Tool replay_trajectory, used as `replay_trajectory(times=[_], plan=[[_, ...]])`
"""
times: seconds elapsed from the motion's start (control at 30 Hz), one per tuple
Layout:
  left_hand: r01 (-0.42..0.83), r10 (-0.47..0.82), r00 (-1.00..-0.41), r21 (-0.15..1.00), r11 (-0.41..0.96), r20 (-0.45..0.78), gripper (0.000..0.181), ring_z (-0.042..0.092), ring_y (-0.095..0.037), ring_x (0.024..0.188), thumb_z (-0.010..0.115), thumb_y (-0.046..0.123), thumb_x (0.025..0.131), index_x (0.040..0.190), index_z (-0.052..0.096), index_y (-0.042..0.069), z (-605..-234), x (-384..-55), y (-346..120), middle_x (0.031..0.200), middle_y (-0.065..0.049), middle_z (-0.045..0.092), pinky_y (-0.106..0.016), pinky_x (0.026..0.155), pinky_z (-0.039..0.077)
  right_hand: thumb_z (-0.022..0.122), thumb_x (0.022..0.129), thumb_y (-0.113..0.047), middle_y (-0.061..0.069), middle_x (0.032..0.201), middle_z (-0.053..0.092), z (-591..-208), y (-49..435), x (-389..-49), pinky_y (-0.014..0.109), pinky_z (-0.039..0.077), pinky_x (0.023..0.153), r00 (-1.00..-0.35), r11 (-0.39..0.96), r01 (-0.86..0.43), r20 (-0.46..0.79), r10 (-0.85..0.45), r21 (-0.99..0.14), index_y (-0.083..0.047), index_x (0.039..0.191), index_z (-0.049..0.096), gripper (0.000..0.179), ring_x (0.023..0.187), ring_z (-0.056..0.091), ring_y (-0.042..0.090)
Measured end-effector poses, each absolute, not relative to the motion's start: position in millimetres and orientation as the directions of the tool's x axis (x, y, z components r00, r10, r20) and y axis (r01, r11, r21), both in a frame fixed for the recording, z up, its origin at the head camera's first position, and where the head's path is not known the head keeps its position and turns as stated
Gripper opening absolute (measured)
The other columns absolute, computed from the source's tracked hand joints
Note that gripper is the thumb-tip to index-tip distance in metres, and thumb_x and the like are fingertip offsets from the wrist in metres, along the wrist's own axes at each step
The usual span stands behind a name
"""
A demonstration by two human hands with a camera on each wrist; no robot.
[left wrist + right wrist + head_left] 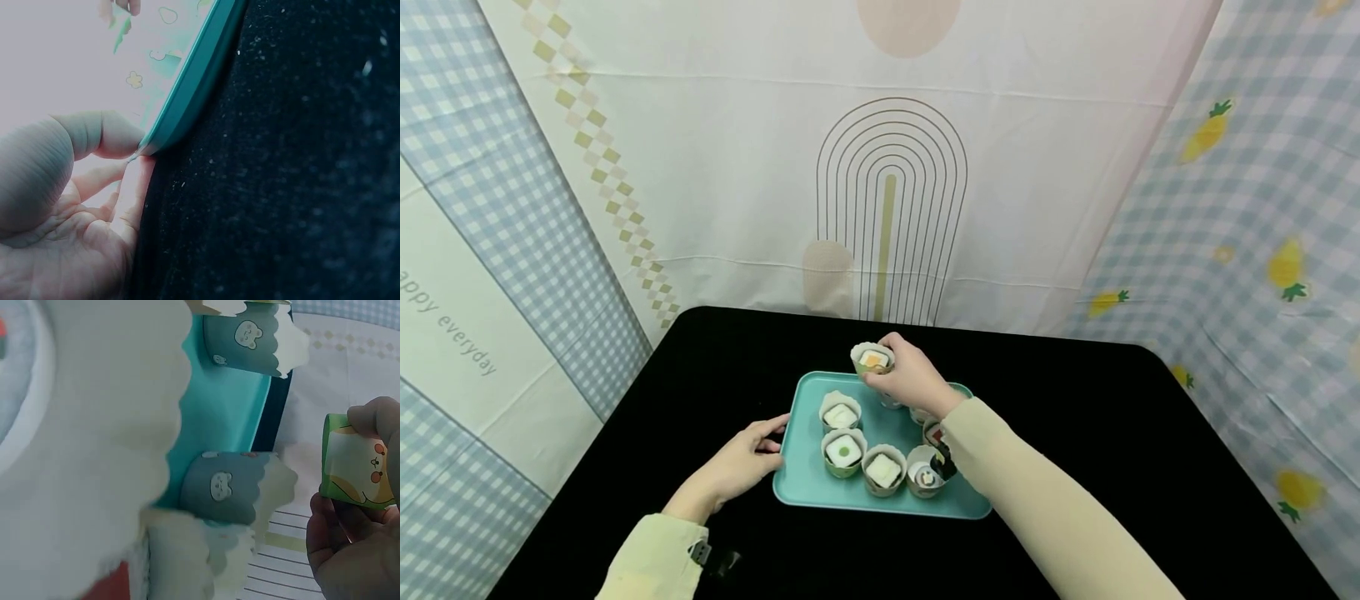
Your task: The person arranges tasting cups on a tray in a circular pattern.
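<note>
My right hand [913, 379] grips a paper baking cup [872, 360] above the far edge of the turquoise tray [801, 479]. Inside that cup sits a white square piece with an orange top. From the right wrist view, the cup [355, 464] is green with a cartoon animal face, held between thumb and fingers. At the tray's left edge, my left hand [741, 462] pinches the rim [187, 81] between thumb and finger. Several filled cups stand on the tray, among them one with a green-dotted white piece [843, 452]. My right hand and forearm partly hide others.
A black tabletop [715, 375] lies under the tray. Behind it hangs a pale patterned cloth [737, 167], with blue checked cloth [1187, 208] at the sides. A cup with a red-topped piece [935, 434] stands close by my right sleeve.
</note>
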State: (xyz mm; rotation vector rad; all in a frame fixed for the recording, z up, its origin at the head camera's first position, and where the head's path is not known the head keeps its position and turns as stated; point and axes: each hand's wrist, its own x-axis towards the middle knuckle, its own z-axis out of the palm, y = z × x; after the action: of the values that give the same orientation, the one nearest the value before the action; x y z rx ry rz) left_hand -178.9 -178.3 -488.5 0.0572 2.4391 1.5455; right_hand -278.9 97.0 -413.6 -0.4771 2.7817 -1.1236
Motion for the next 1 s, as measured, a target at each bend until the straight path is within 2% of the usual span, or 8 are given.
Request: replay_trajectory(times=[0.3, 0.5, 0.67, 0.87, 1.0], plan=[[-0.096, 0.167, -0.968, 0.895, 0.436, -0.185, 0.067, 0.050, -0.021, 0.103, 0.059, 0.003, 0.086, 0.148, 0.042, 0.020, -490, -180, -177, 0.135, -0.005, 0.045, -0.035, 0.077, 0.045, 0.071, 0.086, -0.040, 0.000, 0.100, 0.059, -417, 85, -285, 0.033, 0.048, 0.071, -0.945, 0.717, -0.253, 0.007, -0.327, -0.649, -0.017, 0.123, 0.054, 0.046, 0.083, 0.057, 0.015], [-0.105, 0.159, -0.969, 0.894, 0.435, -0.191, 0.068, 0.050, -0.020, 0.103, 0.060, 0.003, 0.085, 0.148, 0.043, 0.020, -490, -180, -178, 0.135, -0.003, 0.045, -0.035, 0.077, 0.045, 0.070, 0.085, -0.047, -0.001, 0.103, 0.055, -421, 82, -289, 0.037, 0.043, 0.075, -0.955, 0.773, -0.235, -0.006, -0.295, -0.589, -0.021, 0.124, 0.055, 0.049, 0.093, 0.047, 0.020], [-0.101, 0.157, -0.970, 0.896, 0.433, -0.186, 0.068, 0.051, -0.020, 0.101, 0.060, 0.003, 0.084, 0.148, 0.042, 0.020, -489, -181, -178, 0.134, -0.004, 0.045, -0.035, 0.077, 0.045, 0.070, 0.084, -0.048, -0.002, 0.103, 0.057, -425, 79, -290, 0.039, 0.040, 0.079, -0.952, 0.768, -0.242, -0.006, -0.305, -0.593, -0.021, 0.125, 0.055, 0.051, 0.099, 0.043, 0.024], [-0.096, 0.168, -0.968, 0.897, 0.431, -0.184, 0.068, 0.050, -0.021, 0.101, 0.059, 0.002, 0.085, 0.148, 0.042, 0.018, -488, -180, -179, 0.135, -0.006, 0.044, -0.035, 0.076, 0.044, 0.070, 0.085, -0.046, -0.002, 0.098, 0.061, -430, 75, -291, 0.042, 0.031, 0.093, -0.938, 0.772, -0.299, 0.025, -0.346, -0.561, -0.014, 0.122, 0.056, 0.051, 0.090, 0.050, 0.020], [-0.109, 0.164, -0.967, 0.898, 0.425, -0.195, 0.067, 0.050, -0.021, 0.102, 0.060, 0.003, 0.086, 0.148, 0.043, 0.020, -487, -179, -178, 0.136, -0.005, 0.045, -0.036, 0.077, 0.044, 0.070, 0.085, -0.046, -0.001, 0.096, 0.060, -433, 74, -289, 0.042, 0.029, 0.095, -0.935, 0.780, -0.310, 0.024, -0.354, -0.544, -0.012, 0.122, 0.056, 0.052, 0.086, 0.051, 0.018]])
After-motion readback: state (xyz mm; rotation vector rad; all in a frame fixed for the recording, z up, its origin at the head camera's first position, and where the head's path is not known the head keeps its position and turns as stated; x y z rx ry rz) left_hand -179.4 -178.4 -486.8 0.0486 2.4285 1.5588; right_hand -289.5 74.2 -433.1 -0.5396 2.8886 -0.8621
